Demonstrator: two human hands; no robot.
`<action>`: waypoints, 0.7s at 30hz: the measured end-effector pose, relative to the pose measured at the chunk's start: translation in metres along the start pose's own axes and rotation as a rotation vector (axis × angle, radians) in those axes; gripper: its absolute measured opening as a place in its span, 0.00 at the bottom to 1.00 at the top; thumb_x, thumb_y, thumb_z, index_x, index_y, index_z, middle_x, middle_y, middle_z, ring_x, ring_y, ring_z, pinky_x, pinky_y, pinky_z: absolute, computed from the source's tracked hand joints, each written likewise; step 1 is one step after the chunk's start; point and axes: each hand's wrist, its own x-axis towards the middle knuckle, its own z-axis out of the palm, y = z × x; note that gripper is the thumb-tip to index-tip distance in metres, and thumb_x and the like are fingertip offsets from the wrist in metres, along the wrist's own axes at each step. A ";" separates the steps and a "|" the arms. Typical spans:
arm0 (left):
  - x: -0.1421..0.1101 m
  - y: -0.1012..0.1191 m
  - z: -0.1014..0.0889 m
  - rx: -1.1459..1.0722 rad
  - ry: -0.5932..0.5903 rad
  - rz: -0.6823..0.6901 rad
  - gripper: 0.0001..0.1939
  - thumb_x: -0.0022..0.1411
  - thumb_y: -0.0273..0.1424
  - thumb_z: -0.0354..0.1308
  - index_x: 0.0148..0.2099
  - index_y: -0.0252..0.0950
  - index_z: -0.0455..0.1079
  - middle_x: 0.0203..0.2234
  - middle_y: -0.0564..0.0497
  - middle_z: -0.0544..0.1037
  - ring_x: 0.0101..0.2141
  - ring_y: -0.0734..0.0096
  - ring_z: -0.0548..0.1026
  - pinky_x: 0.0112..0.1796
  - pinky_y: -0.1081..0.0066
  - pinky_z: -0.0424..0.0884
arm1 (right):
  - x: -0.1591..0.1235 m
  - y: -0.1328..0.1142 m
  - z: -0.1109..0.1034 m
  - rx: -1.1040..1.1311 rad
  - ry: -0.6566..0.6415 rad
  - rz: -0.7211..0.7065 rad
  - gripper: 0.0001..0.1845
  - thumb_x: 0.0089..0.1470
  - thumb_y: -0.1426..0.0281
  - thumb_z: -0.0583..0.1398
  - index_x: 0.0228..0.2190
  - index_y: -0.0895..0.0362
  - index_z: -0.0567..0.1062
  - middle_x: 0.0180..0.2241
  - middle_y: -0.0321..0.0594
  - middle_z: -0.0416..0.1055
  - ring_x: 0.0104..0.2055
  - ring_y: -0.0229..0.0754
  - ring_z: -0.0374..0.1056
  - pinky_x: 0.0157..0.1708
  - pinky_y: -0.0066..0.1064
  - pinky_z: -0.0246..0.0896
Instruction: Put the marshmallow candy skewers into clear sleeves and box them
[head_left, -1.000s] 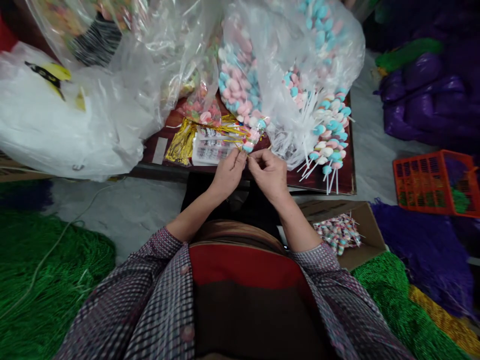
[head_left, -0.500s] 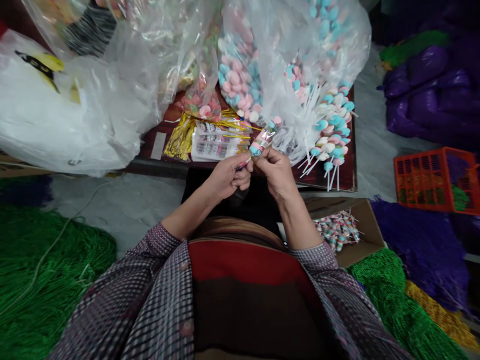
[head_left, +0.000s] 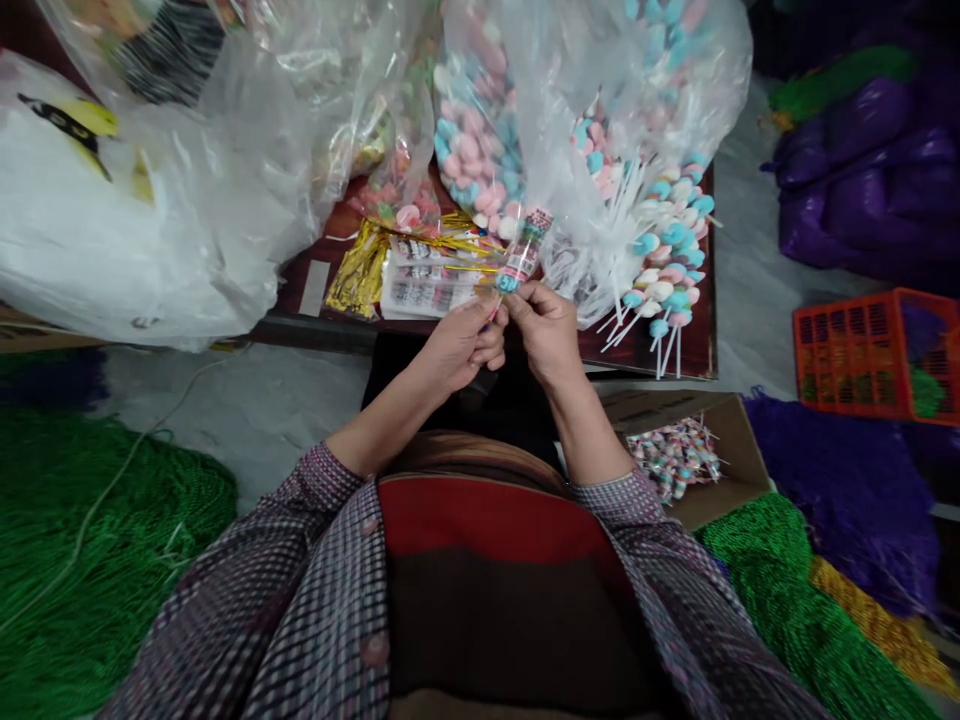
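Near our right arm, a box (head_left: 741,455) on its side holds small wrapped sweets (head_left: 675,460). Past it are our two hands, just by the near edge of the tabletop (head_left: 699,345).

Our left grip (head_left: 469,345) is closed, with thumb and fingers pinching the low end of the pop (head_left: 523,250). Our right grip (head_left: 551,325) is closed too, pinching that same end from the other side. The pop leans up and away from us, its clear wrap around pink and blue sweets. We can't tell just how the wrap sits under our fingers.

To do this well, we should pinch only the thin end and be gentle, so the soft sweets don't get squashed. One grip should be firm and steady while the other works. If both let go, the wrap could slip or come loose. We should check that the wrap is smooth, too.

Just past our left grip lie flat clear wraps (head_left: 424,292), with gold strips (head_left: 354,278) beside them. To the right are bare pops (head_left: 671,255) and white sticks (head_left: 619,225). Farther back stands a clear bag (head_left: 476,145) full of sweets.
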 end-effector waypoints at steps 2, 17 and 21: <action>0.005 -0.001 0.000 0.076 0.120 0.112 0.22 0.72 0.44 0.53 0.27 0.38 0.59 0.11 0.65 0.51 0.11 0.84 0.49 0.16 0.79 0.56 | 0.000 -0.003 0.004 -0.148 0.054 -0.113 0.14 0.59 0.60 0.62 0.26 0.55 0.72 0.27 0.34 0.71 0.32 0.37 0.67 0.40 0.32 0.65; 0.018 0.007 -0.033 0.593 0.129 0.515 0.12 0.65 0.37 0.63 0.48 0.39 0.73 0.30 0.54 0.78 0.34 0.72 0.77 0.40 0.72 0.72 | -0.002 -0.027 0.008 -0.233 0.035 -0.137 0.08 0.55 0.71 0.58 0.25 0.54 0.67 0.24 0.30 0.62 0.28 0.34 0.59 0.33 0.29 0.59; 0.007 0.028 -0.022 0.373 -0.014 0.614 0.18 0.64 0.42 0.62 0.53 0.41 0.74 0.45 0.47 0.80 0.53 0.64 0.76 0.54 0.63 0.71 | -0.003 -0.039 0.008 -0.278 -0.020 -0.253 0.09 0.55 0.71 0.58 0.23 0.53 0.66 0.24 0.31 0.63 0.29 0.35 0.60 0.34 0.30 0.61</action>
